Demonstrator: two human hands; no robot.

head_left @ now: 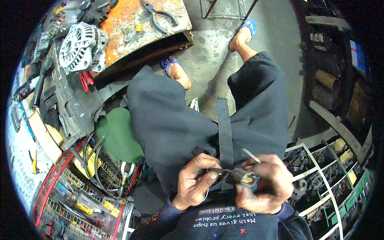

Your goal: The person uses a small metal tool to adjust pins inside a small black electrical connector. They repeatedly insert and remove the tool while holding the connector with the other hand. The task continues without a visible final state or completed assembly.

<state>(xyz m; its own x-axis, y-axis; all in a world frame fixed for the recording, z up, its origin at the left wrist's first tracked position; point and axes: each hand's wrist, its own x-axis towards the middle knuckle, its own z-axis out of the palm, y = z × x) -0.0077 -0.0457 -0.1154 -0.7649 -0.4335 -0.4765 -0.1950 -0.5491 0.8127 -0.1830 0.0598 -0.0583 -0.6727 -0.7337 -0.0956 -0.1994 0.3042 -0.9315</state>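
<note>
Over my lap, my left hand [196,184] is closed in a pinch on a small dark part [217,171] with a thin coppery wire coming off it. Facing it, my right hand [272,182] is partly smeared by motion and grips a small grey component with brass-coloured contacts [249,180]. A thin pale metal strip [251,155] sticks up beside the right fingers; whether they hold it I cannot tell. The coppery wire spans the short gap between both hands. Below the left thumb, a thin pale wire [206,195] hangs down.
A worn, paint-spotted metal bench [140,30] ahead carries black-handled pliers [158,18]. Left of it stand a silver alternator housing [82,48] and red-handled pliers [86,81]. Tool racks [86,208] fill the lower left. Shelves of used parts [328,176] line the right.
</note>
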